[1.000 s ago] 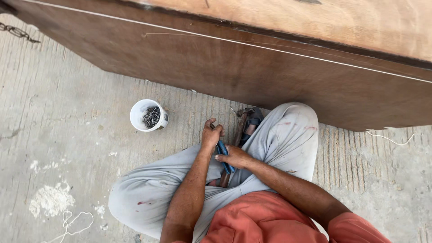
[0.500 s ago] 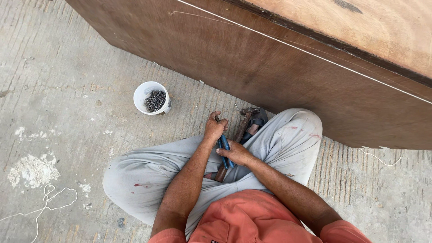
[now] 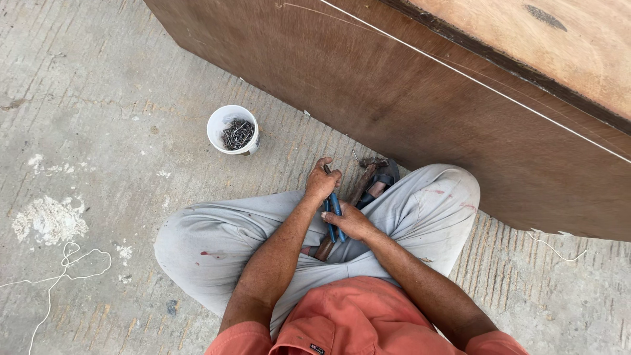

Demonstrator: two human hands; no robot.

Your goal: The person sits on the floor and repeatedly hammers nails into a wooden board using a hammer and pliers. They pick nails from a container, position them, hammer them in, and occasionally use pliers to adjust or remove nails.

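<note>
I sit cross-legged on a concrete floor in grey trousers and an orange shirt. My left hand (image 3: 322, 183) is closed around the head end of blue-handled pliers (image 3: 334, 213). My right hand (image 3: 351, 222) grips the blue handles lower down. Whatever the jaws hold is hidden under my left fingers. A hammer with a wooden handle (image 3: 355, 194) lies in my lap between my knees, its steel head (image 3: 371, 162) resting by my foot.
A small white cup of dark nails (image 3: 234, 131) stands on the concrete to the upper left of my hands. A large brown plywood panel (image 3: 420, 98) leans or stands just beyond my knees. White string (image 3: 62, 266) and plaster stains lie at the left.
The view has shifted so the cup and panel sit more to the right and lower in the picture. My hands stay together on the pliers in my lap.
</note>
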